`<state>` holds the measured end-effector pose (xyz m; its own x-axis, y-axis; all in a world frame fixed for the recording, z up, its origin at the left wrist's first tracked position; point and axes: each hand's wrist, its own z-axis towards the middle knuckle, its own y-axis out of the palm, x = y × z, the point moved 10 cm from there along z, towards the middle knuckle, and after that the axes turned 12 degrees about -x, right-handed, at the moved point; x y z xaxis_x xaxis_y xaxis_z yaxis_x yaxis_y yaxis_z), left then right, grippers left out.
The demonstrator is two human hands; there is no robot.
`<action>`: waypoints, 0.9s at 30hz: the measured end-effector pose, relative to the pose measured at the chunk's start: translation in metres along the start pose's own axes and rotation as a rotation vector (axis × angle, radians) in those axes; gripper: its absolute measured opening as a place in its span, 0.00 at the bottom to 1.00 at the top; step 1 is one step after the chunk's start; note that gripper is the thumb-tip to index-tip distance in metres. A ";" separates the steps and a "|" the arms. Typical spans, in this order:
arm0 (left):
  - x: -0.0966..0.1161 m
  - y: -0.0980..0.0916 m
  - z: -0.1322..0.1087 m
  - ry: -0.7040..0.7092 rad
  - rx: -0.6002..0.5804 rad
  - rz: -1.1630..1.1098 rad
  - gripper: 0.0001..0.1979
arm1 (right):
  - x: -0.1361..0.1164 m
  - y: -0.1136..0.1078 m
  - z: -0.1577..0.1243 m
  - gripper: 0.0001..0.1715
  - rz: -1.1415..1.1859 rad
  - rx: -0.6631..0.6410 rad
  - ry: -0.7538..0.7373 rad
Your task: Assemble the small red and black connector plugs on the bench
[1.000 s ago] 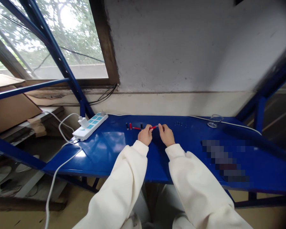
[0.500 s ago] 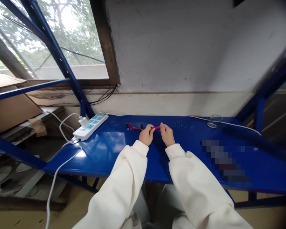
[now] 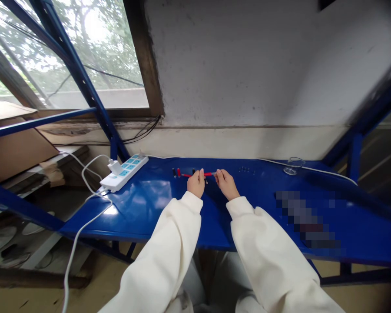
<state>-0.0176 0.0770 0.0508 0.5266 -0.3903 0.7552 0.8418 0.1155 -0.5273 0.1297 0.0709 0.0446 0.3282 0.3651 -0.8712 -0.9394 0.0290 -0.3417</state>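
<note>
pinching one red stick (image 3: 210, 174) between them, left grip (image 3: 196, 185) and right grip (image 3: 227, 184) are near two small black pieces (image 3: 173, 172).

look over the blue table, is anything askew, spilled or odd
Nothing looks spilled or damaged. The loose white cable trails untidily over the left part of the front edge of the blue table, where it could snag. A pixelated patch at the right hides whatever lies there, so I can't judge that part.
</note>
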 end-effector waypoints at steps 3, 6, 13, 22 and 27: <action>-0.002 -0.005 -0.001 -0.012 0.042 -0.025 0.21 | 0.002 0.010 0.003 0.21 0.117 -0.087 -0.007; 0.003 -0.010 -0.003 0.012 0.071 -0.041 0.20 | -0.001 0.014 0.003 0.20 0.182 -0.127 -0.009; 0.010 -0.025 -0.007 0.017 0.169 -0.152 0.19 | -0.007 0.010 0.001 0.22 0.147 -0.109 -0.014; 0.000 -0.023 -0.005 -0.060 0.149 -0.284 0.21 | 0.010 -0.013 -0.001 0.24 0.303 0.113 0.066; 0.007 -0.009 -0.003 -0.013 0.051 -0.283 0.20 | 0.008 0.004 0.003 0.22 0.288 -0.007 0.048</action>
<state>-0.0221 0.0702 0.0596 0.2709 -0.4015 0.8749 0.9603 0.0495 -0.2746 0.1286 0.0768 0.0376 0.0522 0.3133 -0.9482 -0.9939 -0.0759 -0.0798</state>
